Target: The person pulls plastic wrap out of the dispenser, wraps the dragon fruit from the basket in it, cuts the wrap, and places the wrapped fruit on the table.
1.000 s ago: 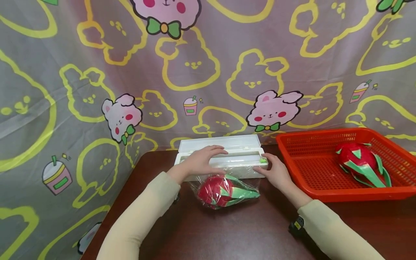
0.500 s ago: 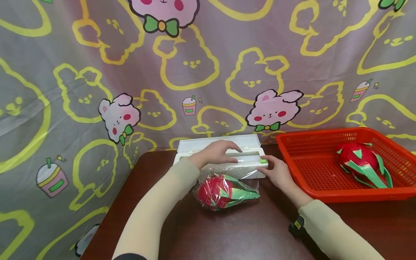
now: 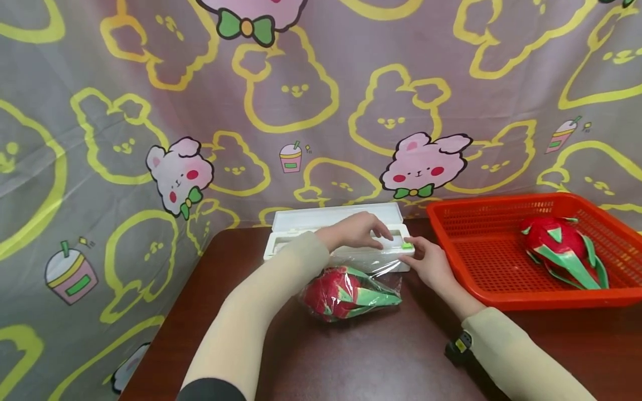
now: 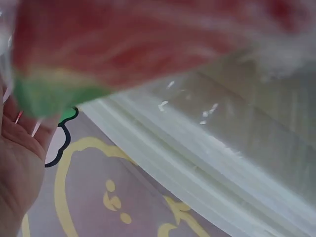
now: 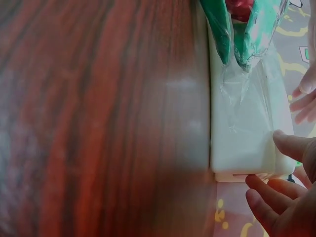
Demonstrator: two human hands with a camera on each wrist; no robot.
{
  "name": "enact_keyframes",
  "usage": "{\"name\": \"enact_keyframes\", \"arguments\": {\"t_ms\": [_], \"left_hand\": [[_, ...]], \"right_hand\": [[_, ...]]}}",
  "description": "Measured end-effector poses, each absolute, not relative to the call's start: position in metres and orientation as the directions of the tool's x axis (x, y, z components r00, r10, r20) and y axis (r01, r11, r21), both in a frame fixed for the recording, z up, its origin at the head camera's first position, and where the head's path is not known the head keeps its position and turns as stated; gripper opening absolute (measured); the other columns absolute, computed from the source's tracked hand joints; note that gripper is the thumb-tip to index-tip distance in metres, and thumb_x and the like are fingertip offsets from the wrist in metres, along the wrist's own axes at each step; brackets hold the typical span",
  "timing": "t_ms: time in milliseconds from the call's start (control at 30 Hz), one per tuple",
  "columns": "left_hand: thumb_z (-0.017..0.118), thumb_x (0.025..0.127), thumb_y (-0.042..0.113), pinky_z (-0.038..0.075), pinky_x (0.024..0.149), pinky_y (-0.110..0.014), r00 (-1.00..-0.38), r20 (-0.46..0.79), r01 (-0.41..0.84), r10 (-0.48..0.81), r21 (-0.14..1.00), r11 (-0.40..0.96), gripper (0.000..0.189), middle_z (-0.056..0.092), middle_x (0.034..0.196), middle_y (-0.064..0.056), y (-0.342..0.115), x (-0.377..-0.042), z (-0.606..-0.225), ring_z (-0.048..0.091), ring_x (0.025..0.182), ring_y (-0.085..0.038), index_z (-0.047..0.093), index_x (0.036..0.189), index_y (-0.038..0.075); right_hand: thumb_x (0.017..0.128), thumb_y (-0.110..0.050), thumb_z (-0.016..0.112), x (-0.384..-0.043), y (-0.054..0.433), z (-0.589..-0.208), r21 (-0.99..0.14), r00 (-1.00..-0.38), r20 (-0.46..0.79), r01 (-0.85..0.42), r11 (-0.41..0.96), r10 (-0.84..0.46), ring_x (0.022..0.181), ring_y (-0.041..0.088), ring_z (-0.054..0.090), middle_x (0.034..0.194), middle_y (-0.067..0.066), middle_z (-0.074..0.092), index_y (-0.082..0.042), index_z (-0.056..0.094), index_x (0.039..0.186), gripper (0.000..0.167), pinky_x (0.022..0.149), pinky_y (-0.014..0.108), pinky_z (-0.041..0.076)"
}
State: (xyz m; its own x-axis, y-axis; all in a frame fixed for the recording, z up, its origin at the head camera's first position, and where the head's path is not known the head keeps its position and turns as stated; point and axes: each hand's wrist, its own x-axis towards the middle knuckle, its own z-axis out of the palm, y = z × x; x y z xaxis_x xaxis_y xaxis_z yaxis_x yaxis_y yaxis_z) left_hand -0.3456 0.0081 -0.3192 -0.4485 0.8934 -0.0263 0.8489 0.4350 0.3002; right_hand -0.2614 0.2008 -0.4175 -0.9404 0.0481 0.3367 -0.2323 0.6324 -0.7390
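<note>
A white cling film box (image 3: 398, 264) lies at the back of the table with its lid (image 3: 336, 213) raised. A green slide cutter (image 3: 408, 245) sits at its right end. My right hand (image 3: 428, 264) grips that end, thumb on one edge and fingers at the end in the right wrist view. My left hand (image 3: 358, 229) is over the box's opening with fingers loosely bent, near the cutter; I see nothing between them. In front, a toy dragon fruit (image 3: 331, 292) lies under clear cling film (image 3: 388, 284) that runs back to the box.
A red plastic basket (image 3: 501, 301) stands on the right, close to my right hand, with a second toy dragon fruit (image 3: 557, 239) in it. A cartoon-print curtain (image 3: 341, 145) hangs right behind the dark wooden table (image 3: 371, 356).
My left hand has moved right along the box, from above the wrapped dragon fruit towards the green cutter. The right hand has stayed at the box's end.
</note>
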Motion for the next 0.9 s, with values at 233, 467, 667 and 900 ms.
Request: {"name": "enact_keyframes", "arguments": {"t_ms": [233, 467, 667, 900], "left_hand": [[0.075, 0.085, 0.008, 0.047, 0.08, -0.016, -0.415, -0.053, 0.849, 0.908, 0.335, 0.408, 0.027, 0.071, 0.109, -0.003, 0.02, -0.35, -0.309, 0.066, 0.094, -0.013, 0.073, 0.112, 0.006], [0.077, 0.084, 0.009, 0.049, 0.075, -0.016, -0.391, -0.081, 0.859, 0.917, 0.326, 0.395, 0.02, 0.073, 0.098, -0.002, 0.033, -0.352, -0.31, 0.066, 0.085, -0.008, 0.076, 0.104, 0.005], [0.078, 0.083, 0.008, 0.049, 0.073, -0.015, -0.374, -0.09, 0.869, 0.923, 0.313, 0.383, 0.02, 0.073, 0.092, -0.002, 0.044, -0.349, -0.307, 0.065, 0.081, -0.007, 0.076, 0.103, 0.004], [0.08, 0.082, 0.013, 0.048, 0.071, -0.014, -0.399, -0.121, 0.863, 0.909, 0.286, 0.417, 0.019, 0.072, 0.088, 0.002, 0.058, -0.347, -0.308, 0.064, 0.079, -0.005, 0.077, 0.1, 0.007]], "right_hand": [[0.084, -0.006, 0.076, -0.26, 0.202, -0.42, -0.751, -0.942, 0.333, -0.239, 0.616, 0.041, 0.099, 0.039, 0.064, 0.12, 0.028, 0.061, 0.004, 0.059, 0.126, 0.047, 0.084, 0.047, 0.053], [0.082, -0.004, 0.077, -0.26, 0.201, -0.421, -0.755, -0.938, 0.346, -0.26, 0.602, 0.03, 0.096, 0.038, 0.066, 0.117, 0.028, 0.062, 0.006, 0.06, 0.124, 0.046, 0.08, 0.046, 0.054], [0.082, -0.004, 0.077, -0.261, 0.203, -0.418, -0.747, -0.932, 0.361, -0.269, 0.609, 0.031, 0.093, 0.037, 0.066, 0.115, 0.029, 0.063, 0.007, 0.06, 0.123, 0.045, 0.079, 0.046, 0.054], [0.083, -0.006, 0.077, -0.261, 0.203, -0.417, -0.749, -0.935, 0.353, -0.262, 0.609, 0.032, 0.094, 0.037, 0.065, 0.114, 0.029, 0.063, 0.01, 0.059, 0.122, 0.046, 0.081, 0.047, 0.054]]}}
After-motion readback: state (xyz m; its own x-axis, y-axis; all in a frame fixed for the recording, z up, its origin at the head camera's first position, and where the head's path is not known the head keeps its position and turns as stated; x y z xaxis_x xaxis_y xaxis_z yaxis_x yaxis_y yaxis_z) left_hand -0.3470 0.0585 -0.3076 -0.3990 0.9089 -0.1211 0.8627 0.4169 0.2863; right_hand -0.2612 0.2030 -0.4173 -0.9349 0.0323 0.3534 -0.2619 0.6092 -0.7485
